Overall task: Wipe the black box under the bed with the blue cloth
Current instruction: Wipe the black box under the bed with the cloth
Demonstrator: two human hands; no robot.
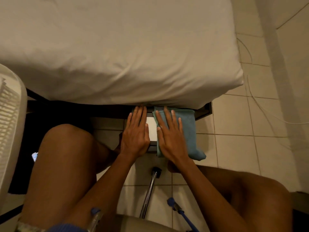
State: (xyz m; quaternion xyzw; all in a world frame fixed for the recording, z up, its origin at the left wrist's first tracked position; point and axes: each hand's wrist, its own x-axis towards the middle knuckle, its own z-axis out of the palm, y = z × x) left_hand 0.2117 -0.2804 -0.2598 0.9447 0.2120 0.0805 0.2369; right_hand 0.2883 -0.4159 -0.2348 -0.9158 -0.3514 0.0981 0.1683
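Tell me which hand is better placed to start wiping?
The right hand: it lies flat on the blue cloth over the black box. The left hand rests on the box beside the cloth, likely steadying it.

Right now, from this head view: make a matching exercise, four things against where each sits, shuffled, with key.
Things:
1. left hand
2. right hand
3. folded blue cloth
4. chrome chair leg

Places:
A. black-capped end on the tiled floor, below both hands in the picture
B. flat on the folded blue cloth
C. draped over the right part of the black box at the bed's edge
D. flat on the box's bare top, left of the cloth

Pairs: 1-D, 2-B, 3-C, 4-A
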